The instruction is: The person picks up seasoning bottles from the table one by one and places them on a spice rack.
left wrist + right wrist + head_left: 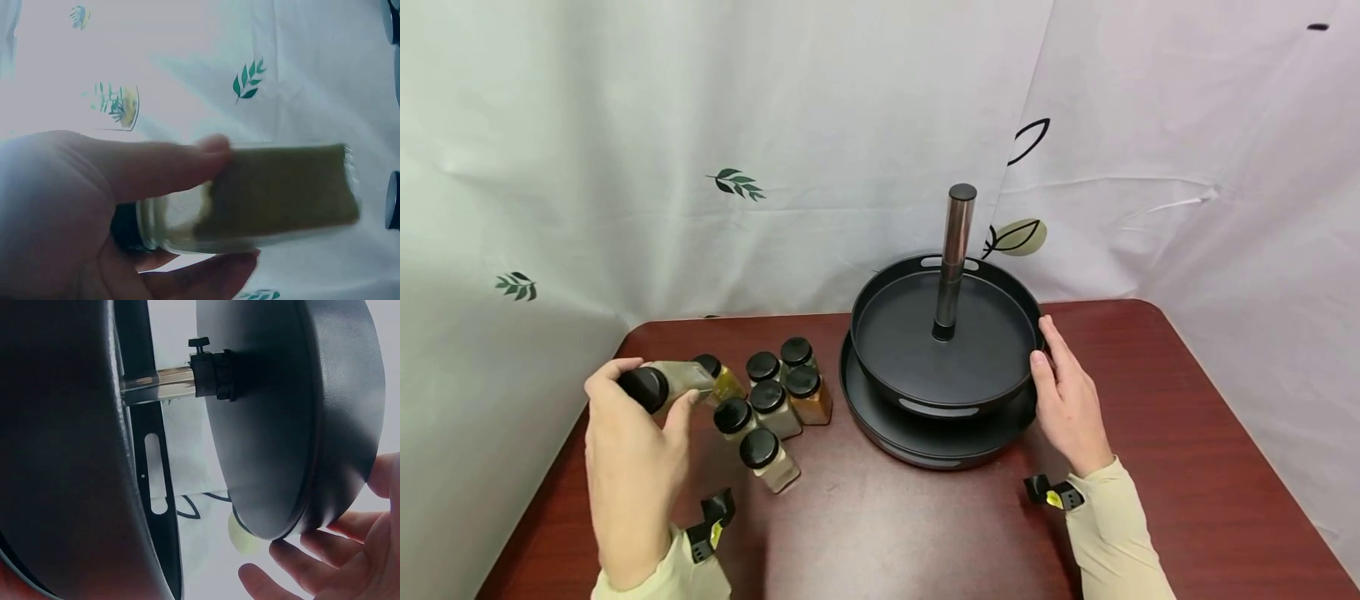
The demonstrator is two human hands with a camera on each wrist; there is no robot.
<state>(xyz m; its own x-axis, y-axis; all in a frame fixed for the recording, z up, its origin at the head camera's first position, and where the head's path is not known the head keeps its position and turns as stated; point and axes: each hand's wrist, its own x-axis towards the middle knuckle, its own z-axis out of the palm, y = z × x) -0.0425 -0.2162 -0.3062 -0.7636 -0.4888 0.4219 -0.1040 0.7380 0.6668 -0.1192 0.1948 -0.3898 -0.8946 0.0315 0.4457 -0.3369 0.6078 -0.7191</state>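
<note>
My left hand (pixel 640 467) grips a square glass spice jar (pixel 679 385) with a black lid, tilted onto its side over the left of the table. In the left wrist view the jar (pixel 281 190) holds greenish-brown powder, and the thumb lies along its glass. On the right stands a black two-tier round tray stand with a metal post (pixel 955 242). My right hand (pixel 1070 408) touches the right outer wall of its upper tray (pixel 895 333) with extended fingers. The right wrist view shows fingertips against that upper tray (pixel 347 394). Beneath sits the lower tray (pixel 861 392).
Several more black-lidded spice jars stand grouped left of the stand, including one with orange-brown contents (pixel 811 400) and a pale one (pixel 771 462) nearest the front. The table (pixel 850 533) is dark red wood. A white leaf-printed curtain (pixel 820 125) hangs behind it.
</note>
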